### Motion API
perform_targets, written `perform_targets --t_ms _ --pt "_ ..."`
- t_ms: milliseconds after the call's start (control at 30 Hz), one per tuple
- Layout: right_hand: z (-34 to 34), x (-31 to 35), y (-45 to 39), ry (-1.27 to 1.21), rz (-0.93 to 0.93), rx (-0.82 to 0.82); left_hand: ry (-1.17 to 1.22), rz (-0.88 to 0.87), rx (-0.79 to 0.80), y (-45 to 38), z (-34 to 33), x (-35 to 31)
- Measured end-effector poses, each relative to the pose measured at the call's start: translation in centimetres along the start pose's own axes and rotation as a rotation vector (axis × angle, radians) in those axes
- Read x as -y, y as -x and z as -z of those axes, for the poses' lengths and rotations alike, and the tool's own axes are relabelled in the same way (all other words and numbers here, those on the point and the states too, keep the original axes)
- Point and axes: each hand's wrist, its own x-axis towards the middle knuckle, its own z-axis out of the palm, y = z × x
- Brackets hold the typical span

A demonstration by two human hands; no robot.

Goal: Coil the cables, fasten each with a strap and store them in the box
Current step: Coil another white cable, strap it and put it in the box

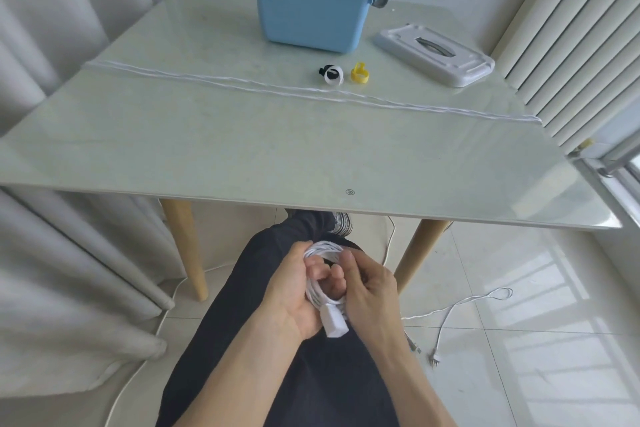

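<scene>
Nearest, below the table's front edge point(311, 199), the left hand point(291, 291) grips a coiled white cable point(320, 251) over the lap while the right hand point(369, 291) pinches its loops; no strap is on it yet, as far as shows. On the table, another cable point(277, 87) lies stretched out uncoiled. Just beyond it sit a black-and-white strap point(331, 74) and a yellow strap point(359, 73). Farthest, the blue box point(311, 10) stands open, its lid point(434, 54) beside it; nothing appears stored so far.
</scene>
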Motion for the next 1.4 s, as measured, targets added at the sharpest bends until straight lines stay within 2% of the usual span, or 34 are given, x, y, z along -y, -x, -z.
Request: perform_targets --t_ms 67,167,333,467,567,667,733,800,867,1000,1133,1267,1333,1400 --pt "0.5 0.2 -0.3 0.062 0.030 0.047 0.043 -0.032 -0.012 0.2 0.2 0.2" --pt "1.6 0.2 -0.5 0.063 0.073 0.234 0.096 -0.132 -0.016 0.3 0.4 -0.2" --pt "3.3 -0.4 -0.2 0.020 -0.121 0.323 0.325 -0.310 -0.178 -0.1 0.9 -2.8" --pt "4.2 -0.1 0.0 0.327 -0.124 0.403 0.516 -0.409 -0.296 0.1 1.5 -3.5" --pt "4.0 0.5 0.5 0.472 -0.092 0.499 0.526 -0.487 -0.308 -0.3 1.3 -3.7" --pt "3.5 1.1 1.0 0.466 -0.010 0.511 0.346 -0.504 -0.263 -0.7 0.6 -3.1" --pt "3.4 1.7 0.8 0.368 0.067 0.424 0.043 -0.484 -0.248 -0.9 0.2 -2.3" --pt "3.4 2.2 0.0 0.333 0.218 0.301 -0.283 -0.464 -0.198 -0.7 -0.1 -1.7" --pt "3.6 2.7 -0.7 0.328 0.317 0.238 -0.539 -0.429 -0.096 -0.3 -0.3 -1.3" --pt "4.3 3.8 -1.6 0.342 0.414 0.138 -0.941 -0.375 0.223 0.7 -0.3 -0.6" --pt "4.1 4.0 -1.8 0.290 0.463 0.077 -1.115 -0.368 0.296 1.2 -0.5 -1.3" --pt "4.2 3.3 -2.3 0.252 0.330 0.013 -1.134 -0.286 0.377 1.9 -0.1 -1.8" --pt "4.3 2.8 -2.7 0.228 0.299 0.097 -1.100 -0.284 0.413 2.0 0.1 -1.8" --pt "4.1 2.7 -2.6 0.210 0.275 0.260 -1.054 -0.363 0.388 1.9 0.2 -1.8"
